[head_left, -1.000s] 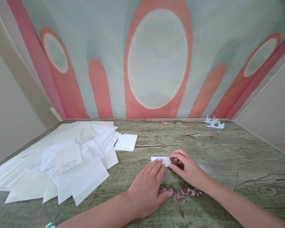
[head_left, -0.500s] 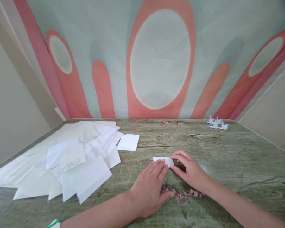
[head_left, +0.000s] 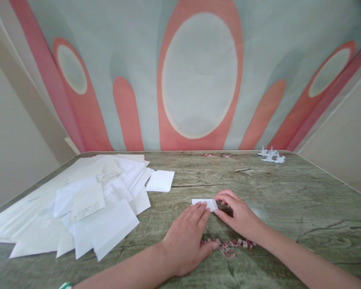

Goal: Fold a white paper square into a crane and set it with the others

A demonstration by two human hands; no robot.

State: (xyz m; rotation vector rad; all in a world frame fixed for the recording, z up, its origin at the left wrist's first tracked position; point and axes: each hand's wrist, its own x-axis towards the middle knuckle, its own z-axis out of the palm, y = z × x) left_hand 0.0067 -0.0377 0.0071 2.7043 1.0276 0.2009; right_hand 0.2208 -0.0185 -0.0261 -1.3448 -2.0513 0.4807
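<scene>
A small folded strip of white paper (head_left: 200, 201) lies on the wood-grain table in front of me. My left hand (head_left: 189, 237) rests palm down, its outstretched fingertips pressing on the near side of the strip and its thumb off to the right. At the strip's right end, my right hand (head_left: 236, 210) pinches the edge between thumb and fingers. Part of the paper is covered by my left fingers. Under the hands, a pink floral print (head_left: 239, 243) shows on the tabletop.
To the left spreads a heap of white paper sheets (head_left: 114, 224), some with writing. A small stack of white squares (head_left: 160, 180) lies beside it. Several folded white paper birds (head_left: 270, 155) stand at the far right. A patterned cloth or panel (head_left: 144, 40) rises behind the table.
The view has shifted slightly, so everything sits a little further left. Both hands keep nearly the same places on the paper.
</scene>
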